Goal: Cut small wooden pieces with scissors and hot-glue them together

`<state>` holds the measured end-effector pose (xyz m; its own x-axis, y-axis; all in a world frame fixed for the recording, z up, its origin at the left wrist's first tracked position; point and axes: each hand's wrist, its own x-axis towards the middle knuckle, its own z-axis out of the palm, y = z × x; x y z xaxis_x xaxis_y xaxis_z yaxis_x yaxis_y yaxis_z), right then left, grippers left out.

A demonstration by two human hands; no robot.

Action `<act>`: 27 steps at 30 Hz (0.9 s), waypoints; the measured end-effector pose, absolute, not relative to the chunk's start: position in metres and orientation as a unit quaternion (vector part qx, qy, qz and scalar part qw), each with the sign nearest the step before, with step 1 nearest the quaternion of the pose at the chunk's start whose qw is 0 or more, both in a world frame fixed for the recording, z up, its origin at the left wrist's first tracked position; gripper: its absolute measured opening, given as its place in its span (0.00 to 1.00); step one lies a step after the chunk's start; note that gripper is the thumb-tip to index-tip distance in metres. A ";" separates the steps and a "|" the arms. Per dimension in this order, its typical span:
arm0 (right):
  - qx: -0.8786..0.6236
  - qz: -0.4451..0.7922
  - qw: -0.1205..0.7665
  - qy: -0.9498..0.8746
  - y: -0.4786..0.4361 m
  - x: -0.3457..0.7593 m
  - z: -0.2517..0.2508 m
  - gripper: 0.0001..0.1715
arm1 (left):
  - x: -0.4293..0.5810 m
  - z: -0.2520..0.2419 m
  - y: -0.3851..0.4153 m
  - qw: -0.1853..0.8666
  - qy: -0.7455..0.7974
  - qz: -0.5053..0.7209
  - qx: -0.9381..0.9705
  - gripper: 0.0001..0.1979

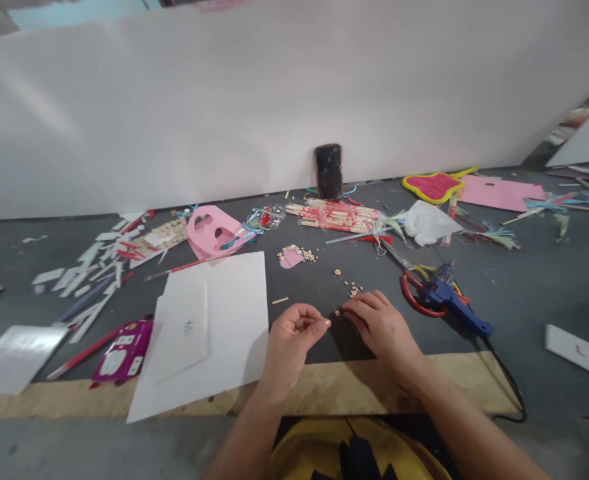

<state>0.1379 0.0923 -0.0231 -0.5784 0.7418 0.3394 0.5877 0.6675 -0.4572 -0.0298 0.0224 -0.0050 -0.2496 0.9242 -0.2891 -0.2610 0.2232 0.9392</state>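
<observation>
My left hand (297, 340) is closed in a pinch just above the dark table, thumb against forefinger. Whatever sits at its fingertips is too small to make out. Close by on the right, my right hand (379, 327) has its fingers bent together, tips down by the tabletop; what they hold, if anything, is hidden. A tiny wooden piece (338, 313) shows between the two hands. Beyond the right fingers lies a loose group of small wooden bits (353, 289). Farther back, more bits ring a small pink cut-out (291, 259). A short wooden stick (280, 301) lies beyond the left hand.
White paper sheets (237, 313) and a purple packet (123, 352) lie left. A blue glue gun (449, 300) with a cord and red-handled scissors (414, 297) lie right. Wrapped chopsticks (339, 217) and a phone (329, 172) against the white panel (274, 100) stand behind.
</observation>
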 end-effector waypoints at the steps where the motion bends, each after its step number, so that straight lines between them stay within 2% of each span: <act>1: -0.376 0.144 0.251 -0.880 0.094 0.137 -0.023 0.11 | -0.030 -0.005 0.022 0.536 0.568 0.551 0.292 0.07; 7: -0.362 0.129 0.233 -0.893 0.097 0.127 -0.024 0.11 | -0.030 -0.008 0.021 0.538 0.572 0.551 0.282 0.08; 16: -0.381 0.148 0.285 -0.867 0.090 0.135 -0.019 0.11 | -0.026 -0.002 0.023 0.554 0.554 0.551 0.289 0.07; 27: -0.395 0.179 0.248 -0.866 0.093 0.126 -0.026 0.09 | -0.030 -0.006 0.019 0.550 0.561 0.550 0.283 0.07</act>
